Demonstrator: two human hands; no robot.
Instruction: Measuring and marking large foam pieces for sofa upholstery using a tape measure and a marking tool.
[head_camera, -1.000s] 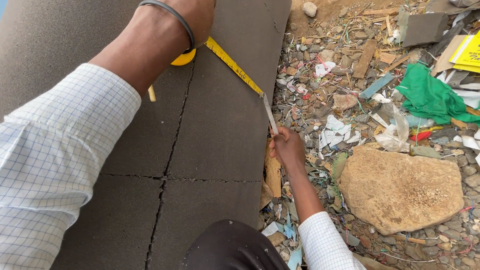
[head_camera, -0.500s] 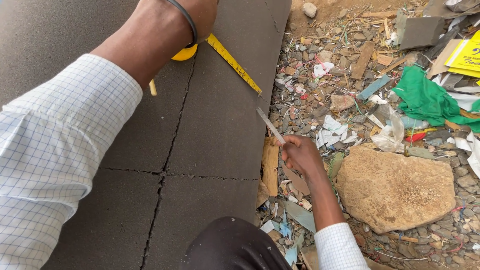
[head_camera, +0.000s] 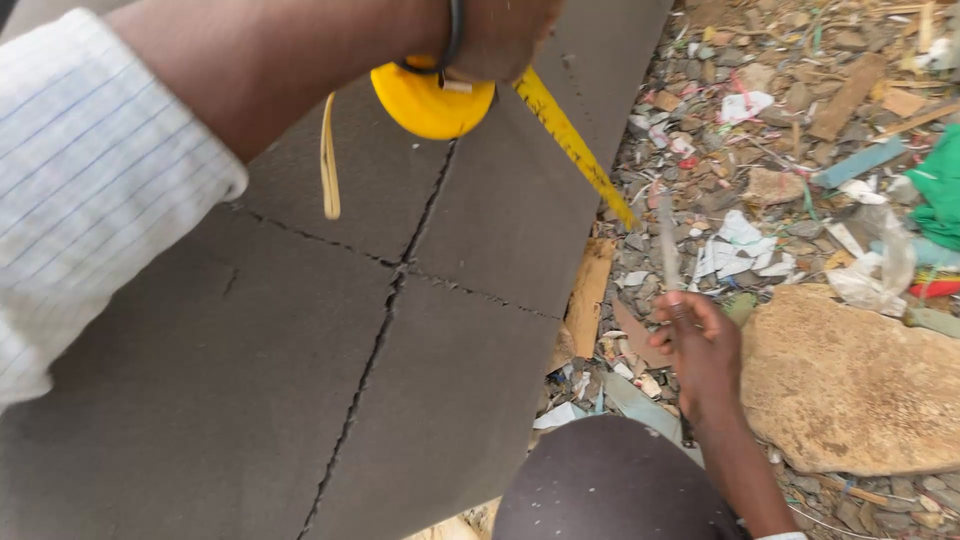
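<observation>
Pulling back off the grey foam sheet's (head_camera: 300, 380) right edge since a moment ago, the right hand (head_camera: 705, 350) grips a thin blade (head_camera: 668, 245) over the rubble, while the left hand (head_camera: 500, 35) pins the yellow tape measure (head_camera: 432, 100) near the sheet's top edge, tape (head_camera: 575, 145) still stretched to that edge.

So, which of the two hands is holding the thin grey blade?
The right hand, low beside the big tan rock, grips the thin grey blade; the left hand rests on the yellow tape measure.
</observation>
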